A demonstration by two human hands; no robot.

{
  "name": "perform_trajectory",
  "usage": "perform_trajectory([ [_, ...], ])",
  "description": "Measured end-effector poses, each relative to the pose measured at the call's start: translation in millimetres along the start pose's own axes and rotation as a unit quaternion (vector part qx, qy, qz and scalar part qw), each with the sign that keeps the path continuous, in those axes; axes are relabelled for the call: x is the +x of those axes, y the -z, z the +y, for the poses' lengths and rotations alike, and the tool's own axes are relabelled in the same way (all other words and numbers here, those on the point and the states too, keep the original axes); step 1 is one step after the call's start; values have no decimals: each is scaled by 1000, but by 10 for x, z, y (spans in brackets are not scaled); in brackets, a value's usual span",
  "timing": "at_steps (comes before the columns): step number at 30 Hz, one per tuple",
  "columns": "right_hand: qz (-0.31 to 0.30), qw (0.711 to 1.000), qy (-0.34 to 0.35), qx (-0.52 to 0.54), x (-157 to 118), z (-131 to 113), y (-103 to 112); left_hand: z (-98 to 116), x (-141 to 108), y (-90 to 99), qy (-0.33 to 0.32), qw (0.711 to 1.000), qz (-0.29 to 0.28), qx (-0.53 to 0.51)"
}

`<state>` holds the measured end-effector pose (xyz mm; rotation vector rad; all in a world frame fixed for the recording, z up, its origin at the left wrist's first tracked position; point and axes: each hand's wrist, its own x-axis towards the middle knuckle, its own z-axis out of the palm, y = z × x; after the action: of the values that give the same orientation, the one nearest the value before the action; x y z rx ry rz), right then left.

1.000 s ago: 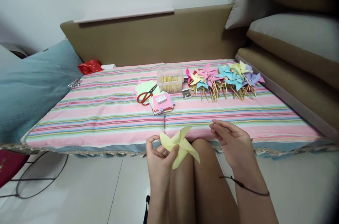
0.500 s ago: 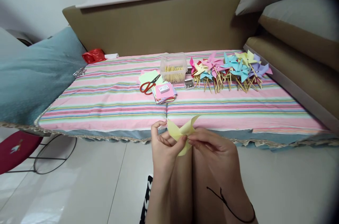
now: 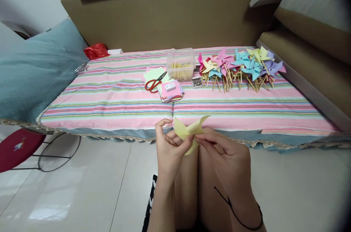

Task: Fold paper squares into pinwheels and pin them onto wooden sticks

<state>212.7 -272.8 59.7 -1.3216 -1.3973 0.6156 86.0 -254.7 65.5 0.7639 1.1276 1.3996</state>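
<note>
A yellow paper pinwheel (image 3: 195,126) with curled blades is held above my knees, in front of the couch edge. My left hand (image 3: 173,148) grips it, the thumb pressed near its centre and the index finger raised apart. My right hand (image 3: 226,153) pinches the paper at the centre from the right side. Whether a small pin sits between the right fingertips is hidden. Beyond the hands lie a stack of coloured paper (image 3: 172,95) with a small white box (image 3: 170,86) on it, and scissors (image 3: 155,82) with red handles.
A clear plastic box (image 3: 181,64) holds many short wooden sticks. Beside it is a small open box of pins (image 3: 196,83). Finished pinwheels (image 3: 241,64) on sticks are heaped at the right. A red plastic bag (image 3: 96,51) lies far left; a red stool (image 3: 22,148) stands on the floor.
The camera view has tilted slightly, so the couch items sit a little higher. Both hands keep their hold on the yellow paper, with only slight finger movement.
</note>
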Motion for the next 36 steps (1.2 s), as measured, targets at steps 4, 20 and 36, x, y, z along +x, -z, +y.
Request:
perform_trajectory([
  [4, 12, 1000, 10, -21, -7, -28, -9, -10, 2, -1, 2, 1000, 6, 0],
  [20, -9, 998, 63, 28, 26, -68, 30, 110, -94, -93, -51, 997, 54, -3],
  [36, 30, 996, 75, 28, 60, -43, -3, 104, -109, -44, -99, 994, -7, 34],
])
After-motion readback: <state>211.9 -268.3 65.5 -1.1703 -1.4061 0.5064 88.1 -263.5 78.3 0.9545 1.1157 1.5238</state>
